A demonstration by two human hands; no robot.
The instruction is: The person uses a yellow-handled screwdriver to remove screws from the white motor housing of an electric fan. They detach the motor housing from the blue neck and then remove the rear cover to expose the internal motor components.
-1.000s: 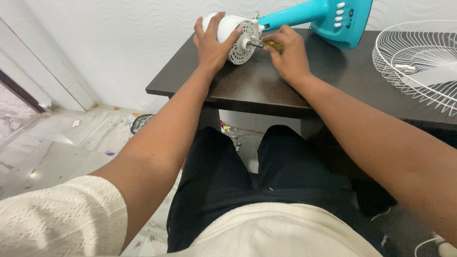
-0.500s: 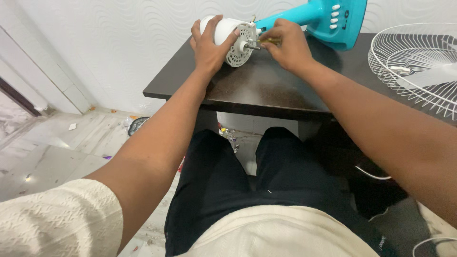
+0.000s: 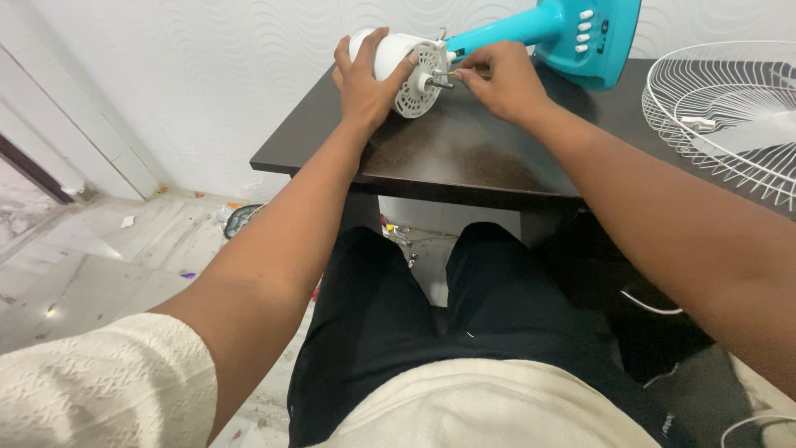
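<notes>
Two bare forearms are seen reaching away from the lap, over black trousers and a cream shirt, toward a dark wooden table (image 3: 464, 162). Nearest on the table top, the left hand (image 3: 362, 79) is wrapped over the white fan motor housing (image 3: 390, 51), fingers spread and clamped on its rounded body, so that the housing is held on its side with its vented round face turned to the right. From that face the metal motor shaft (image 3: 439, 82) projects horizontally, its long axis pointing straight at the right hand (image 3: 497, 79). The right hand is closed, fingertips pinched together at the shaft's tip; what is pinched cannot be made out. Beyond lies the turquoise fan stand (image 3: 572, 29), and far right a white wire fan guard (image 3: 730, 108).
</notes>
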